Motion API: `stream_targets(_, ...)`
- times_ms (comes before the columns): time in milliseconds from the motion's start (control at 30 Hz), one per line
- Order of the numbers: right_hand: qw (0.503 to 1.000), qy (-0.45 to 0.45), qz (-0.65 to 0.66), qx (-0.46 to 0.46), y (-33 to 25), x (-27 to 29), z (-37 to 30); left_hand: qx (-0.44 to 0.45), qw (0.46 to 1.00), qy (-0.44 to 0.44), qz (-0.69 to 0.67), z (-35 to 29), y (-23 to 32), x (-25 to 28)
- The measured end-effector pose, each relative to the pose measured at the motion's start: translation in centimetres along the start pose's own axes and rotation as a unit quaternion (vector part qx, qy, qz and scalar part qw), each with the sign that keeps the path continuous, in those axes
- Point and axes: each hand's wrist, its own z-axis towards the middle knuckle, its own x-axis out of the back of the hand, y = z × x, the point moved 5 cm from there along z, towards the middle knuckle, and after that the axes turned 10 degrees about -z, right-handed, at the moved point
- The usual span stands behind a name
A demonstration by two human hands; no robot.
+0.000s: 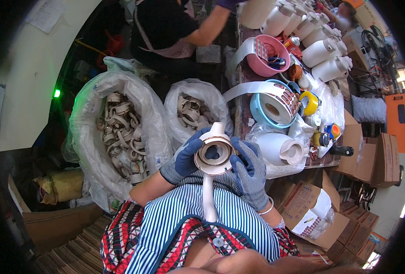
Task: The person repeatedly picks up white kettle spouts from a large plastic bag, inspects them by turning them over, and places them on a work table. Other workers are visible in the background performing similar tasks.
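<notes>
In front of my lap, both gloved hands hold a cream plastic jug collar with a handle. Its round opening faces up, the short spout points away from me and the long handle hangs toward my apron. My left hand grips the left side of the ring, its fingers partly hidden behind it. On the opposite side my right hand is closed at the rim, fingertips against the edge. Beyond my left arm stands a large plastic-lined sack of similar collars; a smaller lined sack of them stands beside it.
On the table at the right lie a white jug, a label roll in a blue basin, a pink basin and yellow tape. Several jugs stand farther back. An open carton is at lower right. A co-worker's arm shows ahead.
</notes>
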Motion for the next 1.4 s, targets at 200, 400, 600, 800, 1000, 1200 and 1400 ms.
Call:
stream_targets(200, 0.989, -0.023, 0.146, -0.026, 2.6, -1.0, -0.3, 0.017, 1.0, -0.001, 0.013, -0.1, -0.3, 0.4)
stream_targets(400, 0.991, -0.068, 0.079, 0.079, 3.0, -1.1, -0.8, 0.007, 0.995, -0.051, 0.087, -0.6, -0.7, 0.9)
stream_targets(600, 0.956, -0.097, 0.276, -0.026, 5.7, -2.8, -1.8, 0.033, 0.997, -0.045, 0.047, 0.1, 0.9, -0.5)
stream_targets(800, 0.924, -0.075, 0.368, -0.064, 6.7, -4.1, -3.0, 0.025, 0.998, -0.028, 0.046, -0.9, 1.0, -1.8)
stream_targets(1000, 0.827, -0.107, 0.551, -0.036, 6.3, -6.0, -2.8, -0.043, 0.982, -0.067, 0.17, -0.5, 1.5, -0.4)
stream_targets(1200, 0.806, -0.099, 0.582, -0.042, 6.5, -6.3, -2.6, -0.019, 0.995, -0.045, 0.081, -2.3, 2.3, -1.4)
stream_targets(1400, 0.834, -0.124, 0.537, 0.002, 5.6, -6.7, -1.6, -0.071, 0.957, -0.097, 0.264, -2.4, 2.3, 0.7)
